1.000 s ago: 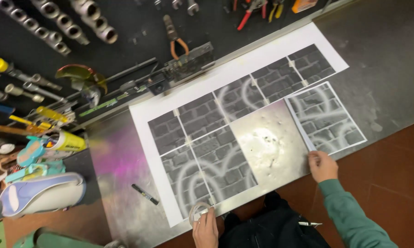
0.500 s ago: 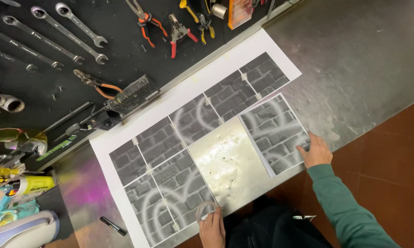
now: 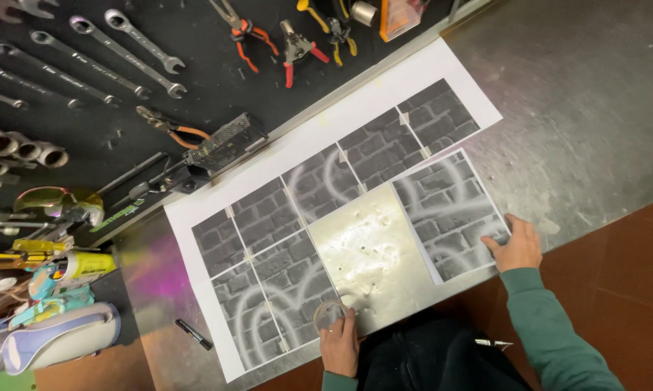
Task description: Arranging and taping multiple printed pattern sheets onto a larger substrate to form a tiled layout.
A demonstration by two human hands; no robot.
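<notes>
— What do you have on the bench?

— My right hand lies flat, fingers spread, pinning the loose grey brick-wall print sheet with white sprayed arcs at its lower right corner. It sits just beside the big white backing paper on the scuffed steel worktop.

— And the left?

— My left hand is curled around a small clear roll of tape at the near edge.

— How far along?

— I judge most done: five brick tiles are taped in a grid; one square gap is bare, and the loose sheet is untaped.

— Anything else?

— A black marker pen lies left, apart.
</notes>
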